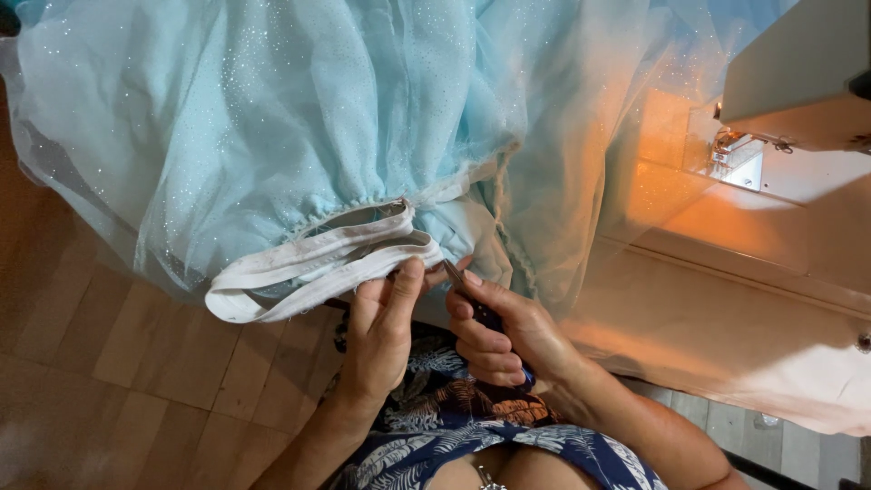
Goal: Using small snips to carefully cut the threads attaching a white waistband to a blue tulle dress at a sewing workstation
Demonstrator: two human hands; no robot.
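Waistband point(318, 263) runs left from the fingers; left hand point(381, 331) pinches its near end, right hand point(494, 331) grips a small tool point(458, 279), tip touching the pinch.

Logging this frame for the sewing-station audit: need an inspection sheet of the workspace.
Surface: pale sewing machine table, partly draped by fabric, lit orange by the machine lamp.
Job's things: light blue glittery tulle skirt with a white elastic waistband; small dark-handled pointed metal tool at the waistband seam.
Clutter: nothing seen.
Grippers: left hand pinches the waistband edge; right hand grips the tool, tip at the seam.
Cables: nothing seen.
Surroundings: white sewing machine head at upper right; brown wood parquet floor; blue leaf-print garment on the person's lap.
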